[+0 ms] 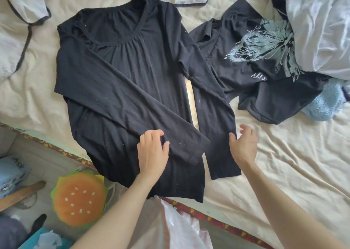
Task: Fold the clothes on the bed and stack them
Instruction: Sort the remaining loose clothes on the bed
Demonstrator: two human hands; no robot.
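The left hand (153,150) rests relaxed on the top (121,82), flat on the bed (284,163); the right hand (244,146), released, touches the loose sleeve (216,119), best folded inward squarely; the tee (255,74) waits beyond.

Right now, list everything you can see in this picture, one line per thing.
Black long-sleeved top: one, black, spread flat mid-bed, one sleeve folded across its front.
Black printed T-shirt: one, black with pale blue print, crumpled to the right.
Pale blue knitted item: one, light blue, at the T-shirt's right edge.
White bedding with dark piping: white, top left.
White crumpled bedding: white, top right.
Cream bedsheet: one, cream, under everything.
Burger-shaped cushion: one, orange and green, on the floor.
Left hand: resting on the folded sleeve.
Right hand: open, its fingers at the other sleeve's edge.
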